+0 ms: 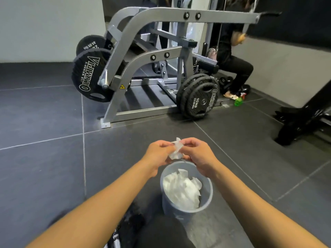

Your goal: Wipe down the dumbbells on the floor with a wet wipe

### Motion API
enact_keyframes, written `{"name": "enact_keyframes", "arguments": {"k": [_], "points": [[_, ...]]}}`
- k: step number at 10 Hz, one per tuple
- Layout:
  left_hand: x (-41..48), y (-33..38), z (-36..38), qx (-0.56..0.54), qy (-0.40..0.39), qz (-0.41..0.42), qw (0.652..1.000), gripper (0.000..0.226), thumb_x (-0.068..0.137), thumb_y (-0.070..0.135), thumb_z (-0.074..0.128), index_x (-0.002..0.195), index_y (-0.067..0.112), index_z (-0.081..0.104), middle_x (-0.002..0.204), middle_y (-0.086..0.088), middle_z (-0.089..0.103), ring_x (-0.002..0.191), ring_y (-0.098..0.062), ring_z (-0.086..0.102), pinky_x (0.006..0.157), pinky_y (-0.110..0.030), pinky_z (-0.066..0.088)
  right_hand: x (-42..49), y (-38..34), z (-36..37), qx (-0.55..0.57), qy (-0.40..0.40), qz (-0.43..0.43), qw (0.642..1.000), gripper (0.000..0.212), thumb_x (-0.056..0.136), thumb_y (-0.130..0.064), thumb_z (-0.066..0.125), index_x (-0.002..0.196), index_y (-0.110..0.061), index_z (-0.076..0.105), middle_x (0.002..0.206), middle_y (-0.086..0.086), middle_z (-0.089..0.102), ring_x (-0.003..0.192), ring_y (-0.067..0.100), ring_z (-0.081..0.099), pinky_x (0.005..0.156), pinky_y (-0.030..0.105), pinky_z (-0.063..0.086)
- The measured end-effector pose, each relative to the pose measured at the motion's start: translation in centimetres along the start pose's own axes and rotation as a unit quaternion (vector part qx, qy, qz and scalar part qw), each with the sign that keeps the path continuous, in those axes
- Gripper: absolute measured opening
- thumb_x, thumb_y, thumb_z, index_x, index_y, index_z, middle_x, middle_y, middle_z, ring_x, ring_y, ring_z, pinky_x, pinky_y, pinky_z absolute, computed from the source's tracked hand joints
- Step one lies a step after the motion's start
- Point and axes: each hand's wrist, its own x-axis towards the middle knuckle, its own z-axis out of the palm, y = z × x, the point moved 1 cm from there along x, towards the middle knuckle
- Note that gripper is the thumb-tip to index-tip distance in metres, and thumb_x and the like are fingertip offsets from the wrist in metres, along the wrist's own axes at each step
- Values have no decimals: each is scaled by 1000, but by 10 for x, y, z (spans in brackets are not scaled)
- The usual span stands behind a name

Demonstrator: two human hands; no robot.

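A crumpled white wet wipe (pixel 176 151) is held between both of my hands, just above a grey bin. My left hand (pixel 158 154) pinches its left side with curled fingers. My right hand (pixel 197 154) pinches its right side. The grey bin (pixel 208 196) stands on the floor under my hands and holds several crumpled white wipes (pixel 182 191). Dark dumbbells (pixel 226 81) lie far back on the floor by the wall, partly hidden behind the machine.
A grey plate-loaded machine (pixel 143 56) with black Olympia weight plates (pixel 200 100) stands ahead. A person in black (pixel 232 65) crouches behind it near a green spray bottle (pixel 239 101). A black bench frame (pixel 304 115) is at the right. The floor has dark tiles.
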Motion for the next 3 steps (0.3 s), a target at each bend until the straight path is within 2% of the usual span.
{"name": "enact_keyframes", "arguments": {"k": [1,2,3], "points": [[12,-20,-3,76,-12,-27,997,19,91,17,73,110,14,69,109,-12,74,84,-17,69,72,-34,61,7,26,-8,-22,30,14,999,22,83,10,66,102,1,70,92,16,73,75,18,69,62,25,55],[19,-45,-13,151,-50,-75,984,18,94,17,66,111,12,69,106,-10,71,84,-19,65,74,-36,60,17,71,-17,-119,51,86,988,23,86,0,57,100,-13,70,84,6,66,67,17,60,58,29,53],[16,-64,-26,185,-69,-122,973,16,95,15,60,104,7,70,96,-9,70,75,-16,65,63,-27,57,22,120,-31,-263,33,180,947,24,83,-11,51,98,-22,65,78,6,61,67,24,56,53,29,42]]}}
